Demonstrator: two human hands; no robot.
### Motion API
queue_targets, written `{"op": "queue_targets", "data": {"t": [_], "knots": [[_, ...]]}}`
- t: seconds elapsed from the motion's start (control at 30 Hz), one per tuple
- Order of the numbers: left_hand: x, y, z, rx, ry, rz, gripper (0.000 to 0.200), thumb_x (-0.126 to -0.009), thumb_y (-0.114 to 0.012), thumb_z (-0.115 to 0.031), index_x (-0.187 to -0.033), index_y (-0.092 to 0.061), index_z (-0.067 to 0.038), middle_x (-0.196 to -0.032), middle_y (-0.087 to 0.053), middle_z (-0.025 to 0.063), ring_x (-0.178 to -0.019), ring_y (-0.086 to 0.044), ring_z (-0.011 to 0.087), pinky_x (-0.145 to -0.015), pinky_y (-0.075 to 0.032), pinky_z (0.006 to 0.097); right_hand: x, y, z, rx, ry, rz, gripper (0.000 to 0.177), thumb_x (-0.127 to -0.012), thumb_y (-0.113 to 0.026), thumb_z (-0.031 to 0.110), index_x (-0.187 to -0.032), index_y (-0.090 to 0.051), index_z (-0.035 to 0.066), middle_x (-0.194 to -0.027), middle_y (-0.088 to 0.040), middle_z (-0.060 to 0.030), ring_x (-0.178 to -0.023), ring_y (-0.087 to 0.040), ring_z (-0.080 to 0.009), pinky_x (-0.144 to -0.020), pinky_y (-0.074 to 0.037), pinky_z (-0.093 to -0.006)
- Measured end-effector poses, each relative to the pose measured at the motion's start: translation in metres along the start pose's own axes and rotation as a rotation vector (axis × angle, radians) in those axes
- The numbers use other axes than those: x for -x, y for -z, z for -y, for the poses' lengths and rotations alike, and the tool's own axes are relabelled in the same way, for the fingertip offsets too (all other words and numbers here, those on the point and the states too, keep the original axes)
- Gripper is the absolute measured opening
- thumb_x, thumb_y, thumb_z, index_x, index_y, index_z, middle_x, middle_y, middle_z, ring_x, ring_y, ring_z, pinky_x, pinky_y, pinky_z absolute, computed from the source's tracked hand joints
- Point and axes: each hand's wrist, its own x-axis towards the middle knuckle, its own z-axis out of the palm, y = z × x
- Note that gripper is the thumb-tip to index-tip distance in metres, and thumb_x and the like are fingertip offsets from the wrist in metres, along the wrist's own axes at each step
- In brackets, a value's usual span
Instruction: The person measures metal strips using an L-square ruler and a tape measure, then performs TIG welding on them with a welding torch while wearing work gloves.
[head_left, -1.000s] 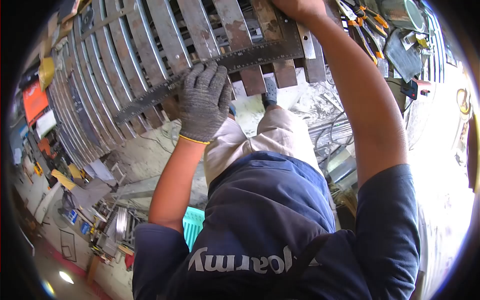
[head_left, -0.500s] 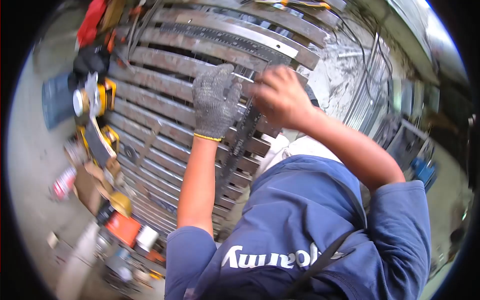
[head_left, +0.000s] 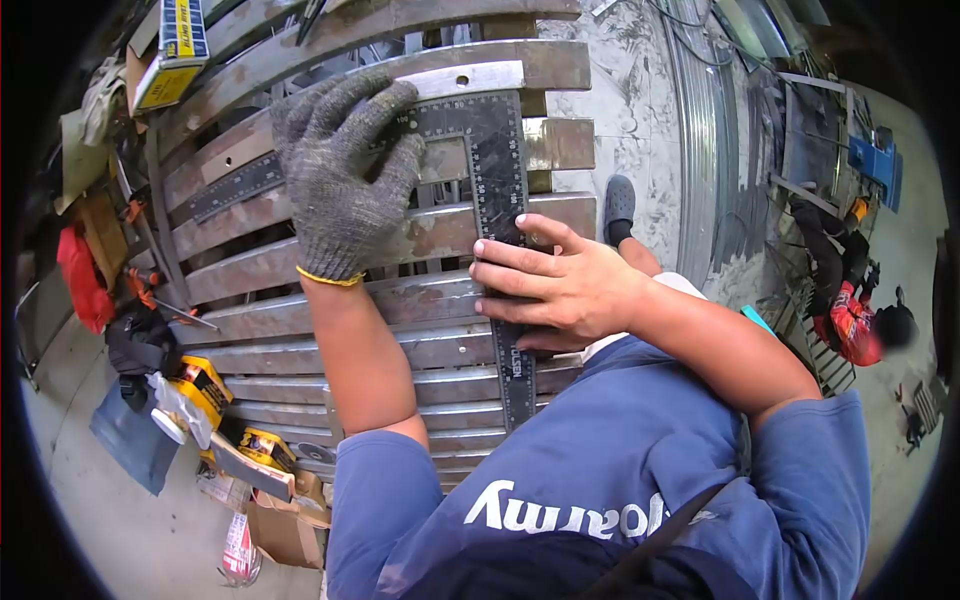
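A black framing square (head_left: 497, 150) with white scale marks lies on a slatted metal bench (head_left: 440, 232). Along its upper arm runs a bare metal strip (head_left: 470, 80) with a hole near its end. My left hand (head_left: 350, 170), in a grey knit glove, straddles that arm and the strip, its fingers curled over the far side and its thumb on the near side. My right hand (head_left: 560, 285) is bare; its fingers lie stretched and slightly apart across the square's other arm. The underside of the left grip is hidden.
Rivet boxes (head_left: 170, 85) sit at the bench's upper left. Yellow-black boxes (head_left: 200, 390) and a cardboard carton (head_left: 285, 525) stand at lower left. Long metal profiles (head_left: 690, 150) lie on the floor to the right. Another person (head_left: 850, 315) is at far right.
The view has shifted closer to the square's corner. My right hand, raised and blurred near that corner before, now lies on the square's other arm. My left hand now straddles the upper arm and strip.
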Motion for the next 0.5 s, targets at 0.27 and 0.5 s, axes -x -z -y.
{"op": "queue_targets", "data": {"t": [0.27,0.5], "knots": [[0.004,0.000,-0.003,0.008,0.039,0.002,0.041,-0.087,-0.088,-0.012,-0.128,-0.086,-0.013,-0.142,-0.076,0.0096,-0.134,-0.065,0.0343,-0.120,-0.047,0.0496,-0.011,0.024,0.000,0.051,0.025,0.175,0.086,-0.080,-0.087,0.054,-0.152,-0.064,0.013,-0.168,-0.052,-0.0084,-0.169,-0.035,-0.0255,-0.140,-0.022,-0.0574],[0.005,0.002,-0.006,-0.029,0.058,0.038,0.042,-0.085,-0.089,-0.012,-0.127,-0.087,-0.014,-0.146,-0.075,0.0103,-0.138,-0.064,0.0350,-0.121,-0.047,0.0487,-0.019,0.027,-0.018,-0.059,0.066,0.215,0.088,-0.075,-0.091,0.051,-0.149,-0.064,0.012,-0.161,-0.057,-0.0052,-0.169,-0.035,-0.0260,-0.141,-0.025,-0.0552]]}}
